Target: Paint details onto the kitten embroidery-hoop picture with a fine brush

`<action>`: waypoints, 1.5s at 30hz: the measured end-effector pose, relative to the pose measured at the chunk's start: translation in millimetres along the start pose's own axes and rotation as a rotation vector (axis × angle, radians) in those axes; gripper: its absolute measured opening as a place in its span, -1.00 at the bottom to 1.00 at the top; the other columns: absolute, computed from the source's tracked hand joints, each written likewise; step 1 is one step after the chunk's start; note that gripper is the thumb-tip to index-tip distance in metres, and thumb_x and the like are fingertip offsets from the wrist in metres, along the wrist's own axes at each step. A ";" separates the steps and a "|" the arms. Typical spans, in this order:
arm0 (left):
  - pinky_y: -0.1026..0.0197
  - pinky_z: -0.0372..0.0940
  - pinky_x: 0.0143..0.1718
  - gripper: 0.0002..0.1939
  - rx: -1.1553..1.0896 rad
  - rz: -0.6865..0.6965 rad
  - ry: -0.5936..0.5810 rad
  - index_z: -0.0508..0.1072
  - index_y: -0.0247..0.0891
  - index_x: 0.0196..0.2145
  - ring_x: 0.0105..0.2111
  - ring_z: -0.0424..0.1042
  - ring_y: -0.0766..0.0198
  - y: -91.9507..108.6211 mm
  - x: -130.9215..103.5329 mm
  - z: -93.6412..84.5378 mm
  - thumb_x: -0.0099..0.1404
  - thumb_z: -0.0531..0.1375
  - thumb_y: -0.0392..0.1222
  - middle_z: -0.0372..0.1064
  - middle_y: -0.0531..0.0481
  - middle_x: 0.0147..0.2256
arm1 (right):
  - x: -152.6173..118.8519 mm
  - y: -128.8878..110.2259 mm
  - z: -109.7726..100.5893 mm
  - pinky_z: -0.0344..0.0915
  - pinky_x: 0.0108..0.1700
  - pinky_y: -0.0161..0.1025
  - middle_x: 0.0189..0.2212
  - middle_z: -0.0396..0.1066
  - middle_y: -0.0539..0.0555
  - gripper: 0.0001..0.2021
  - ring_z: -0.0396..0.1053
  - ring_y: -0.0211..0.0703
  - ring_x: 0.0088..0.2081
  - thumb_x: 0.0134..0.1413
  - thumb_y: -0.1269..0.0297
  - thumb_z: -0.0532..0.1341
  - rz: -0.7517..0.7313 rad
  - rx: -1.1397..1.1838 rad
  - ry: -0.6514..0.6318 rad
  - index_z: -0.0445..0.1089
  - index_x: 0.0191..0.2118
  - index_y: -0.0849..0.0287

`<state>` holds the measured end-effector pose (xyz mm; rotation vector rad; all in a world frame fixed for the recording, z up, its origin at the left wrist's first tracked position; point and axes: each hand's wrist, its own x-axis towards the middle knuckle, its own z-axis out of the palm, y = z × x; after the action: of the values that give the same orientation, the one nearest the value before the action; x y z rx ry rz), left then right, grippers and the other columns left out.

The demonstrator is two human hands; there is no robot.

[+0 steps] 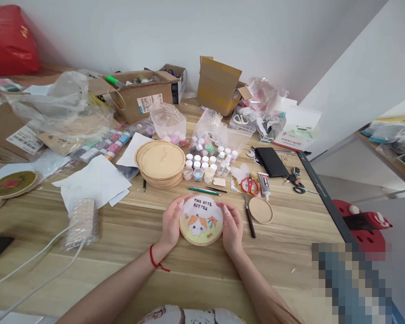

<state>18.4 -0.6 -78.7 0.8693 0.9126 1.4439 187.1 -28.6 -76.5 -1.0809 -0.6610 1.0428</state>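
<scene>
Pose: While both forearms reach in over the near edge of the table (131, 225), we see the left hand (171, 225) and right hand (232, 227) facing each other, a red cord (152, 256) around the left wrist.
Grip: we find the fingers (235, 216) of each hand close together, pinching opposite sides of one painted disc (201, 219).
Disc's place: mid-table, toward the near edge, its lettering and cat picture facing us.
Tools counted: right of the disc, we count one dark-handled knife (250, 220), one red-handled pair of scissors (249, 185), one tube (265, 185) and one small wooden round (260, 210).
Supplies: beyond the hands stand one stack of wooden rounds (162, 159) and many white-lidded jars (197, 159), too crowded for us to count surely.
Left side: we see one bubble-wrapped pack (83, 220) and two white cables (45, 249) running toward the left edge.
Room: bare wood separates the left hand from the pack; more lies between the right forearm and the table's dark right edge. Behind the disc, one green pencil (204, 191) sits close.
</scene>
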 end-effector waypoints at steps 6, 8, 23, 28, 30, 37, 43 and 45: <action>-0.02 0.22 0.19 -0.59 0.013 -0.014 0.007 0.57 -0.25 -0.10 0.09 0.40 -0.03 -0.6 0.9 2.3 0.32 0.18 0.11 0.49 -0.18 0.01 | -0.1 -1.3 0.2 0.28 0.06 -0.01 -0.19 0.55 0.11 -0.75 0.43 0.03 -0.06 0.02 0.08 0.32 0.001 -0.003 -0.012 0.51 -0.23 0.12; -0.03 0.23 0.18 -0.60 0.012 -0.017 -0.009 0.56 -0.25 -0.08 0.09 0.40 -0.02 -0.1 0.1 2.6 0.34 0.16 0.10 0.48 -0.18 0.02 | -0.2 -1.5 -0.1 0.28 0.06 -0.02 -0.19 0.55 0.10 -0.75 0.43 0.02 -0.06 0.01 0.09 0.33 -0.008 -0.004 -0.025 0.51 -0.22 0.12; -0.06 0.23 0.18 -0.59 0.025 -0.025 -0.012 0.56 -0.28 -0.10 0.10 0.40 -0.03 2.5 -2.5 2.2 0.38 0.11 0.08 0.49 -0.19 0.01 | -2.2 -3.0 -0.9 0.25 0.10 -0.03 -0.16 0.55 0.10 -0.75 0.42 0.04 0.00 0.05 0.08 0.31 0.012 0.001 -0.063 0.52 -0.20 0.10; -0.05 0.24 0.18 -0.56 0.030 -0.010 -0.007 0.56 -0.28 -0.10 0.11 0.40 -0.03 0.1 -2.7 -0.2 0.36 0.12 0.12 0.48 -0.20 0.01 | -1.5 -1.2 -2.5 0.27 0.09 -0.04 -0.15 0.55 0.11 -0.74 0.42 0.03 0.01 0.07 0.07 0.29 -0.001 -0.031 -0.070 0.53 -0.19 0.10; -0.05 0.22 0.19 -0.56 0.050 0.000 -0.012 0.57 -0.28 -0.10 0.13 0.37 -0.04 -0.8 -2.7 -1.6 0.37 0.11 0.12 0.48 -0.21 0.02 | -0.6 0.8 -3.6 0.27 0.09 -0.04 -0.13 0.55 0.11 -0.72 0.42 0.04 0.01 0.10 0.04 0.26 -0.002 -0.049 -0.068 0.53 -0.19 0.10; -0.05 0.24 0.18 -0.57 0.082 -0.007 -0.026 0.56 -0.29 -0.09 0.14 0.36 -0.04 -1.8 -2.8 -3.9 0.38 0.11 0.09 0.47 -0.22 0.03 | -0.3 3.5 -5.0 0.30 0.06 -0.03 -0.11 0.55 0.14 -0.65 0.43 0.06 0.01 0.12 -0.04 0.22 -0.014 -0.150 -0.057 0.54 -0.18 0.12; -0.04 0.23 0.18 -0.61 0.118 0.007 -0.020 0.58 -0.26 -0.15 0.11 0.39 -0.01 -0.5 -3.1 -2.0 0.38 0.11 0.07 0.50 -0.18 -0.01 | -2.1 3.3 -5.6 0.30 0.08 -0.04 -0.09 0.54 0.15 -0.67 0.42 0.04 0.01 0.11 -0.01 0.25 -0.001 -0.208 -0.053 0.54 -0.20 0.13; -0.04 0.24 0.17 -0.61 0.114 -0.001 -0.007 0.59 -0.26 -0.16 0.11 0.39 -0.02 0.5 -3.1 -1.2 0.37 0.12 0.09 0.51 -0.18 -0.02 | -2.8 3.8 -5.9 0.31 0.08 -0.03 -0.08 0.54 0.15 -0.68 0.43 0.04 0.00 0.08 0.00 0.27 0.014 -0.188 -0.042 0.53 -0.18 0.12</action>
<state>17.3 -3.8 -78.8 0.9573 0.9977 1.3980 189.7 -33.1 -82.0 -1.2300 -0.7985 1.0329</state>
